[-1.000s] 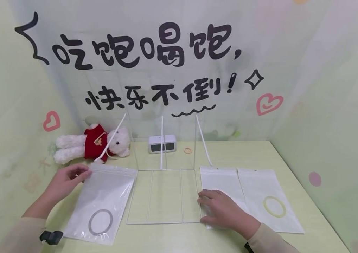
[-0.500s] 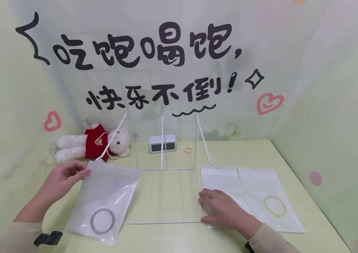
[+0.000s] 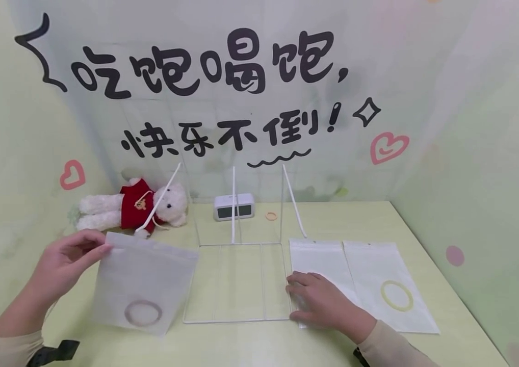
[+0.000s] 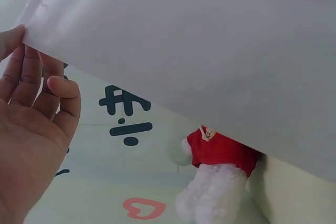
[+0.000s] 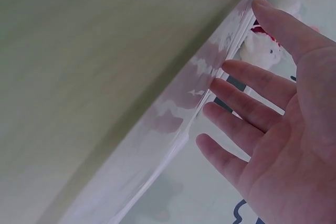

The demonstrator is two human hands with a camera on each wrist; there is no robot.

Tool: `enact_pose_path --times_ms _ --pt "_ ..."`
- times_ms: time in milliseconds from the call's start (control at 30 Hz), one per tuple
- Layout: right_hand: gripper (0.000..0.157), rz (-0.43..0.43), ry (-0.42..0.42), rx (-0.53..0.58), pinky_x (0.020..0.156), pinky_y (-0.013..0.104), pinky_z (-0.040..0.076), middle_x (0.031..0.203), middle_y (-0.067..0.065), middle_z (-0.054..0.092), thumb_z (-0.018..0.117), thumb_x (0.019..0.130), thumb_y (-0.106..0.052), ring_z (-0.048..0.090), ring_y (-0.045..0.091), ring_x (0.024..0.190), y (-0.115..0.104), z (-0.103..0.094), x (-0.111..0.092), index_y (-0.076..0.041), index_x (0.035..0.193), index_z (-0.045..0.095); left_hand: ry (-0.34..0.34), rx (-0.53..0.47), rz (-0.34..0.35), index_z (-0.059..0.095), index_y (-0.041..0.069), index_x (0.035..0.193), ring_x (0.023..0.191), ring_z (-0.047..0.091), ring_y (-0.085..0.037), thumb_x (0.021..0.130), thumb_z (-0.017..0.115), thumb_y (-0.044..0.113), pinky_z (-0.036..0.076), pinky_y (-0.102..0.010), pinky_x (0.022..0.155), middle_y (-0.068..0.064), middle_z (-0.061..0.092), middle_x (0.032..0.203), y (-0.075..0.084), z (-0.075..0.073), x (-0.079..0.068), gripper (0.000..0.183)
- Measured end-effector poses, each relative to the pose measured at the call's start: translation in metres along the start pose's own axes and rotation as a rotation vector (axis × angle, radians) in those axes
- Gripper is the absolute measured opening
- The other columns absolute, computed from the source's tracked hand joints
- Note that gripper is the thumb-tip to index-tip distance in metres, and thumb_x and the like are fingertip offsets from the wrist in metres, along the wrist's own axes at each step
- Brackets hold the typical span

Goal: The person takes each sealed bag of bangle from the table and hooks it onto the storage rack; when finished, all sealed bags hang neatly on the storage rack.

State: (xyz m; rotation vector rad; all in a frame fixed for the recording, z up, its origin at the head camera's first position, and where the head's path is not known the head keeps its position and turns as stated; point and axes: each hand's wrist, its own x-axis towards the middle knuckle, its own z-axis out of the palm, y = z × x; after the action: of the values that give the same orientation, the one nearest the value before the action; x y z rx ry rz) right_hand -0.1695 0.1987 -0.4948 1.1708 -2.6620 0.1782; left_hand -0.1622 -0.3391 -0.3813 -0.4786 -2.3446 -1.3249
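Bag [image 3: 137, 278] slants down and rightward from left hand [image 3: 59, 262], grip pinching its top-left corner; right hand [image 3: 321, 300], fingers loosely spread, flanks wire rack [image 3: 233, 229].

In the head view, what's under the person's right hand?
A flat white plastic bag: its top shows, but the right hand covers part of its lower half, so anything there is hidden.
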Motion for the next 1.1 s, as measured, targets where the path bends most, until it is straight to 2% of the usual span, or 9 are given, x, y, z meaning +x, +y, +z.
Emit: enact_pose_path --times_ms 167,400,467,533,700,967,1100 --pt "0.053 -0.004 -0.007 -0.008 0.100 0.043 0.056 0.129 0.005 0.069 0.086 0.077 -0.046 0.064 0.025 0.124 0.000 0.000 0.003 -0.012 0.115 0.074 0.051 -0.177 0.091 0.069 -0.006 0.101 0.080 0.061 -0.007 0.083 0.063 -0.028 0.053 -0.010 0.068 0.003 0.070 0.094 0.006 -0.008 0.000 0.030" --pt "0.053 -0.007 -0.004 -0.007 0.100 0.043 0.056 0.129 0.006 0.069 0.086 0.077 -0.046 0.064 0.026 0.125 0.001 0.000 0.004 -0.012 0.115 0.075 0.079 -0.392 0.142 0.068 -0.013 0.101 0.087 0.064 -0.012 0.080 0.059 -0.034 0.055 -0.013 0.075 -0.003 0.072 0.098 0.020 -0.017 0.000 0.031" --pt "0.053 -0.007 -0.007 -0.005 0.100 0.043 0.056 0.130 0.006 0.069 0.086 0.077 -0.047 0.064 0.026 0.125 0.001 0.000 0.004 -0.012 0.115 0.075 0.084 -0.447 0.175 0.066 -0.017 0.100 0.090 0.065 -0.014 0.079 0.058 -0.036 0.056 -0.014 0.076 -0.006 0.073 0.099 0.025 -0.019 0.000 0.029" --pt "0.053 -0.005 -0.011 -0.007 0.100 0.043 0.056 0.130 0.006 0.069 0.086 0.077 -0.047 0.064 0.026 0.126 0.001 0.000 0.004 -0.012 0.115 0.075 0.081 -0.520 0.238 0.064 -0.022 0.099 0.091 0.065 -0.017 0.078 0.057 -0.037 0.056 -0.016 0.076 -0.011 0.073 0.099 0.027 -0.019 0.000 0.027" --pt "0.053 -0.003 -0.020 -0.014 0.102 0.043 0.055 0.130 0.005 0.069 0.086 0.077 -0.047 0.063 0.025 0.126 -0.001 0.000 0.004 -0.012 0.116 0.075 0.082 -0.597 0.316 0.062 -0.026 0.096 0.091 0.064 -0.021 0.077 0.058 -0.037 0.057 -0.018 0.076 -0.016 0.072 0.098 0.036 -0.021 0.000 0.022" --pt "0.052 -0.005 -0.022 -0.016 0.101 0.043 0.055 0.130 0.005 0.069 0.085 0.078 -0.046 0.064 0.025 0.125 -0.002 -0.003 0.005 -0.012 0.115 0.075 0.084 -0.697 0.390 0.060 -0.030 0.094 0.094 0.065 -0.025 0.078 0.057 -0.038 0.057 -0.022 0.078 -0.020 0.072 0.095 0.061 -0.021 0.006 0.018" --pt "0.052 -0.003 -0.017 -0.018 0.100 0.044 0.055 0.129 0.006 0.069 0.086 0.078 -0.045 0.064 0.027 0.125 -0.002 -0.006 0.004 -0.011 0.116 0.075 0.090 -0.710 0.405 0.059 -0.031 0.093 0.094 0.065 -0.026 0.078 0.057 -0.037 0.057 -0.023 0.079 -0.022 0.072 0.096 0.069 -0.022 0.010 0.016"
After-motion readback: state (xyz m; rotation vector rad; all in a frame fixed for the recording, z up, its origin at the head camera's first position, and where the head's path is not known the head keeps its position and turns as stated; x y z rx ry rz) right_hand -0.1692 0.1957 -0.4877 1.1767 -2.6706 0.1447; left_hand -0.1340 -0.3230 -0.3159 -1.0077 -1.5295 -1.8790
